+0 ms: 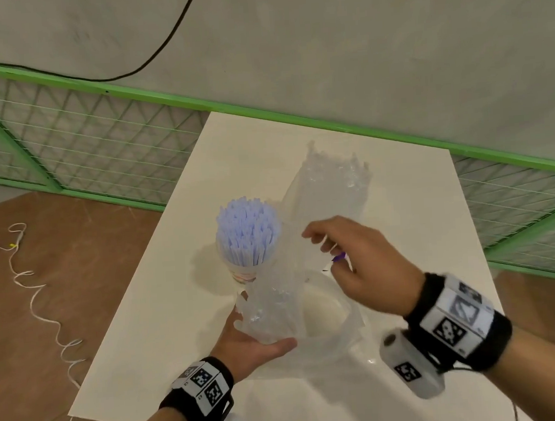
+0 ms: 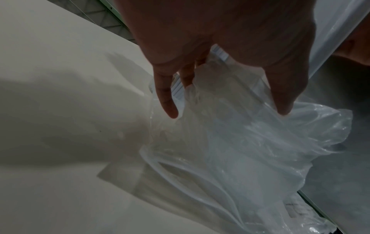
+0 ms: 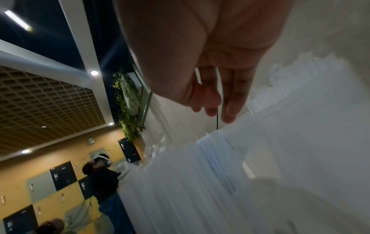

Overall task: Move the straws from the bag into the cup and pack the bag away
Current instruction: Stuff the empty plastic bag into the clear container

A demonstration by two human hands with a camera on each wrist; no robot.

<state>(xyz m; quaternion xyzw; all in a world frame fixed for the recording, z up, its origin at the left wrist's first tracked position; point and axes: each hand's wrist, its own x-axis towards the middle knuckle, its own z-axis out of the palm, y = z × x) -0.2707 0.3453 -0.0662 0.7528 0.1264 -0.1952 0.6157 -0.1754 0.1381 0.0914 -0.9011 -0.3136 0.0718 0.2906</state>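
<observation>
A clear cup (image 1: pixel 243 273) full of pale blue straws (image 1: pixel 246 232) stands upright on the white table (image 1: pixel 165 316). To its right the clear plastic bag (image 1: pixel 327 187) is held off the table, stretched between both hands, and no straws show in it. My left hand (image 1: pixel 262 336), palm up, holds the crumpled lower end, with thumb and fingers around the bag (image 2: pixel 250 150). My right hand (image 1: pixel 317 240) pinches the film higher up. A thin black tie (image 3: pixel 217 121) and a small purple bit (image 1: pixel 338 257) hang from its curled fingers (image 3: pixel 230 110).
The table's left edge (image 1: pixel 136 279) drops to a brown floor where a white cord (image 1: pixel 35 293) lies. A green mesh fence (image 1: pixel 93 137) runs behind the table, with a black cable (image 1: pixel 166 44) on the wall. A person wearing a headset (image 3: pixel 100 174) stands far off.
</observation>
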